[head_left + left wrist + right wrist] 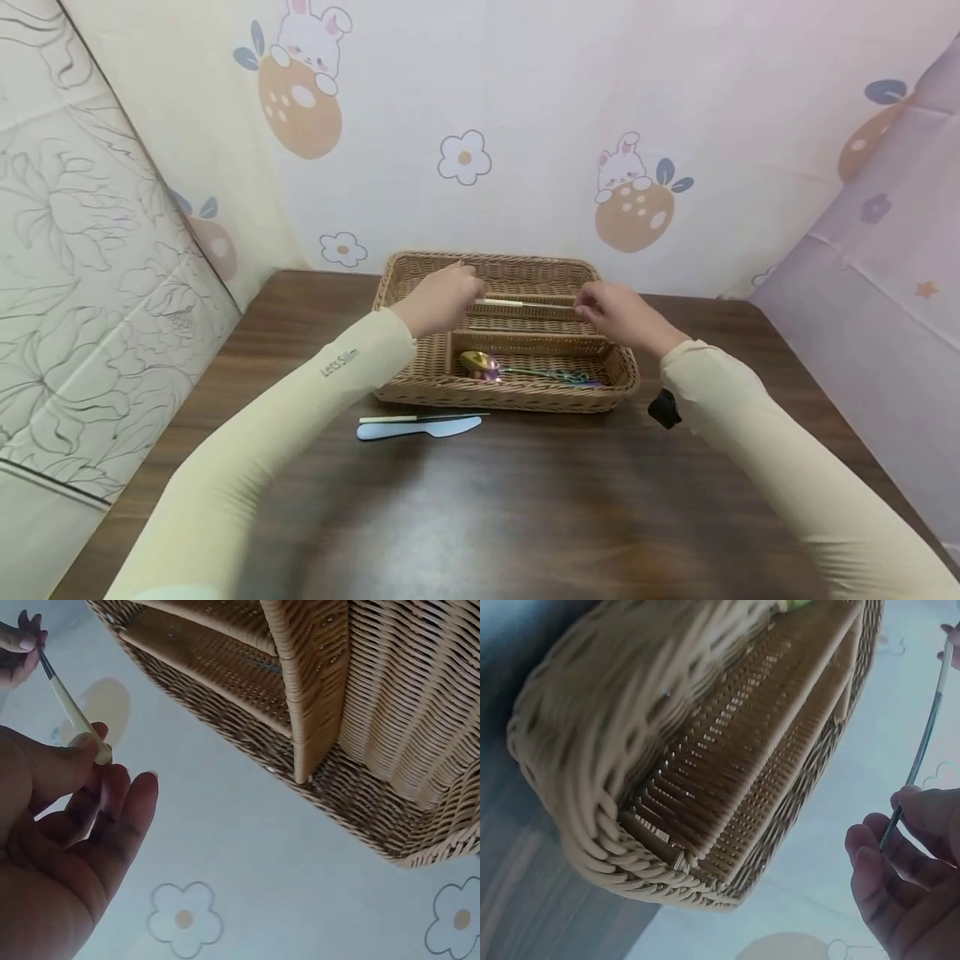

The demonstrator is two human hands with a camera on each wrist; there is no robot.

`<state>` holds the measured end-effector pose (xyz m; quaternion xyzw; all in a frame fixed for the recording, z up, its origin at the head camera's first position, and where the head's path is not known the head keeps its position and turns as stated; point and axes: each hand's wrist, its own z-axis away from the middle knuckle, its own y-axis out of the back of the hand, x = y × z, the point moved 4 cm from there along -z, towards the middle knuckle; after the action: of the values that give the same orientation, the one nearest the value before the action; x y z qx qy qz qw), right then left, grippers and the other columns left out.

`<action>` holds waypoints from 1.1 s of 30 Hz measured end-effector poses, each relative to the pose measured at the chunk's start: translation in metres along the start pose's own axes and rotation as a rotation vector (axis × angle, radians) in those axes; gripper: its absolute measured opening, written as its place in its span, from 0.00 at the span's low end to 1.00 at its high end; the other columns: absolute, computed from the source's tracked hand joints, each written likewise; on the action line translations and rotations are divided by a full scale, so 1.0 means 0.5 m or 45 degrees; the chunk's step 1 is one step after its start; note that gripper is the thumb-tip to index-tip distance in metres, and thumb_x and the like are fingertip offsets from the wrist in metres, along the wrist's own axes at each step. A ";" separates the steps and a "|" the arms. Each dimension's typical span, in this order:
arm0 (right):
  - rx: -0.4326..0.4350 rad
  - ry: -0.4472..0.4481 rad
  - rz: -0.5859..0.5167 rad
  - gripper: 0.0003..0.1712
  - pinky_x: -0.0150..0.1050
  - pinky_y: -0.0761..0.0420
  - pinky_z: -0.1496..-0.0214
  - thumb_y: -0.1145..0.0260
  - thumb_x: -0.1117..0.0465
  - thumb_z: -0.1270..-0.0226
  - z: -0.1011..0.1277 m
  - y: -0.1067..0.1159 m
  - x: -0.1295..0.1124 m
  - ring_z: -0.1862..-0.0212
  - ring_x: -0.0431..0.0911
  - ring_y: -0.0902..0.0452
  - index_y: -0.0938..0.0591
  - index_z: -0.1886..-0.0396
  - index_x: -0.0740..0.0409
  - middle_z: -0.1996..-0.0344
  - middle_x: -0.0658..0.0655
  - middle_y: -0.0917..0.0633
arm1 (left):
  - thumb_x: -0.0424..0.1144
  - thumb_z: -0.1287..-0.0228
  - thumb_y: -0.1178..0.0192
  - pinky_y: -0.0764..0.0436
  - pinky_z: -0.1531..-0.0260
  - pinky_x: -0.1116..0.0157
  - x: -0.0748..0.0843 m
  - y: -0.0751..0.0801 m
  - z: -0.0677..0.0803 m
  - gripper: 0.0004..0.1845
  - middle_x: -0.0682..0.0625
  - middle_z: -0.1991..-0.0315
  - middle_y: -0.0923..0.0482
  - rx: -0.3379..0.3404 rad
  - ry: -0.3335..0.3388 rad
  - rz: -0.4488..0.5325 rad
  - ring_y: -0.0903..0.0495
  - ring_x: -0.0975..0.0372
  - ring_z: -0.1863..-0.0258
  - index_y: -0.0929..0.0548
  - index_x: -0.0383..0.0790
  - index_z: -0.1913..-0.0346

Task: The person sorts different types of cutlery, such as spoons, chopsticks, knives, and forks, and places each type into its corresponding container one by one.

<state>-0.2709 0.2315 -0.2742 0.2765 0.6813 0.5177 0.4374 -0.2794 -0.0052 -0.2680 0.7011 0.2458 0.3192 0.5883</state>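
Note:
A chopstick [510, 303] with a cream handle and a thin metal end is held level above the wicker basket [517, 405]. My left hand [441, 300] pinches the tip of its cream handle, seen close in the left wrist view. At the other end, my right hand [617, 313] pinches the metal part between thumb and fingers, as the right wrist view shows. In front of the basket, a similar chopstick [392, 419] lies on the table beside a pale blue knife [382, 431].
Dividers split the basket into compartments. Its front right compartment holds a gold spoon [478, 361] and other shiny, iridescent cutlery [555, 375]. Beneath is a dark wooden table [465, 517], with a patterned cloth wall [525, 150] right behind the basket.

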 end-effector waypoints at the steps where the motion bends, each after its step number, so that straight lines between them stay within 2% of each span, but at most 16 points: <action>1: -0.004 -0.002 -0.010 0.07 0.51 0.21 0.56 0.42 0.69 0.31 -0.005 0.000 0.003 0.62 0.55 0.21 0.22 0.59 0.71 0.63 0.66 0.18 | 0.14 0.47 0.47 0.23 0.50 0.64 -0.003 -0.003 -0.006 0.21 0.42 0.54 0.22 -0.018 0.021 0.016 0.22 0.54 0.56 0.18 0.32 0.52; 4: -0.019 -0.015 -0.023 0.07 0.52 0.22 0.56 0.43 0.69 0.31 -0.023 0.000 0.012 0.61 0.56 0.22 0.22 0.59 0.71 0.63 0.66 0.18 | 0.14 0.44 0.49 0.23 0.51 0.66 -0.016 -0.014 -0.021 0.22 0.41 0.51 0.24 -0.072 0.096 0.105 0.22 0.53 0.55 0.20 0.32 0.48; 8: -0.047 -0.026 -0.030 0.08 0.52 0.22 0.54 0.44 0.72 0.32 -0.045 0.000 0.023 0.62 0.57 0.21 0.22 0.58 0.73 0.62 0.68 0.18 | 0.14 0.42 0.50 0.25 0.47 0.64 -0.034 -0.029 -0.040 0.21 0.41 0.49 0.25 -0.122 0.174 0.211 0.24 0.53 0.50 0.21 0.31 0.47; 13: -0.055 -0.062 -0.018 0.10 0.54 0.23 0.50 0.45 0.75 0.33 -0.062 0.003 0.040 0.59 0.60 0.21 0.21 0.56 0.75 0.59 0.71 0.19 | 0.17 0.36 0.55 0.26 0.45 0.61 -0.048 -0.047 -0.067 0.19 0.41 0.46 0.24 -0.153 0.217 0.278 0.24 0.52 0.47 0.21 0.30 0.47; 16: -0.043 -0.094 -0.019 0.10 0.54 0.23 0.51 0.44 0.74 0.34 -0.068 0.006 0.051 0.58 0.60 0.21 0.19 0.58 0.74 0.61 0.70 0.18 | 0.17 0.35 0.57 0.23 0.49 0.61 -0.052 -0.054 -0.082 0.19 0.40 0.47 0.23 -0.173 0.239 0.308 0.22 0.52 0.51 0.20 0.30 0.49; 20: -0.050 -0.138 -0.026 0.09 0.53 0.23 0.54 0.43 0.73 0.34 -0.075 0.004 0.065 0.60 0.59 0.21 0.19 0.60 0.73 0.62 0.69 0.17 | 0.18 0.35 0.57 0.22 0.52 0.61 -0.056 -0.058 -0.096 0.18 0.40 0.49 0.22 -0.193 0.265 0.323 0.22 0.53 0.53 0.19 0.30 0.51; 25: -0.076 -0.165 -0.023 0.09 0.52 0.22 0.55 0.43 0.73 0.33 -0.085 -0.007 0.076 0.60 0.59 0.21 0.19 0.60 0.73 0.62 0.69 0.17 | 0.19 0.35 0.56 0.24 0.49 0.61 -0.064 -0.066 -0.107 0.19 0.42 0.47 0.22 -0.231 0.276 0.317 0.23 0.55 0.49 0.19 0.32 0.48; 27: -0.081 -0.166 -0.027 0.09 0.52 0.22 0.55 0.43 0.73 0.34 -0.088 -0.010 0.078 0.60 0.59 0.21 0.19 0.61 0.74 0.62 0.69 0.17 | 0.17 0.36 0.56 0.24 0.51 0.62 -0.067 -0.070 -0.110 0.18 0.44 0.50 0.21 -0.231 0.275 0.313 0.23 0.58 0.59 0.17 0.33 0.55; 29: -0.082 -0.166 -0.033 0.08 0.52 0.22 0.54 0.43 0.73 0.34 -0.090 -0.013 0.079 0.60 0.59 0.21 0.19 0.61 0.74 0.62 0.70 0.17 | 0.15 0.39 0.57 0.28 0.51 0.63 -0.068 -0.074 -0.114 0.16 0.47 0.66 0.23 -0.227 0.263 0.294 0.30 0.63 0.72 0.21 0.34 0.69; 31: -0.085 -0.166 -0.039 0.08 0.52 0.22 0.54 0.43 0.74 0.35 -0.092 -0.015 0.078 0.60 0.59 0.21 0.18 0.61 0.75 0.62 0.70 0.17 | 0.12 0.45 0.59 0.30 0.56 0.63 -0.068 -0.077 -0.118 0.18 0.50 0.79 0.37 -0.217 0.256 0.286 0.44 0.64 0.81 0.33 0.37 0.80; 32: -0.089 -0.163 -0.042 0.09 0.52 0.22 0.54 0.43 0.74 0.35 -0.092 -0.016 0.078 0.60 0.59 0.21 0.18 0.61 0.75 0.62 0.70 0.17 | 0.11 0.47 0.60 0.32 0.52 0.63 -0.068 -0.078 -0.119 0.20 0.52 0.81 0.45 -0.218 0.252 0.275 0.49 0.63 0.82 0.40 0.39 0.82; 33: -0.092 -0.165 -0.044 0.09 0.52 0.22 0.55 0.43 0.74 0.35 -0.093 -0.017 0.077 0.61 0.59 0.21 0.18 0.61 0.75 0.62 0.70 0.17 | 0.10 0.48 0.60 0.33 0.55 0.65 -0.068 -0.079 -0.121 0.21 0.52 0.82 0.52 -0.222 0.252 0.266 0.53 0.63 0.83 0.45 0.40 0.82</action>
<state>-0.3291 0.2392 -0.2905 0.2817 0.6371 0.5152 0.4993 -0.3454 0.0180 -0.3061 0.6344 0.1997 0.4661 0.5835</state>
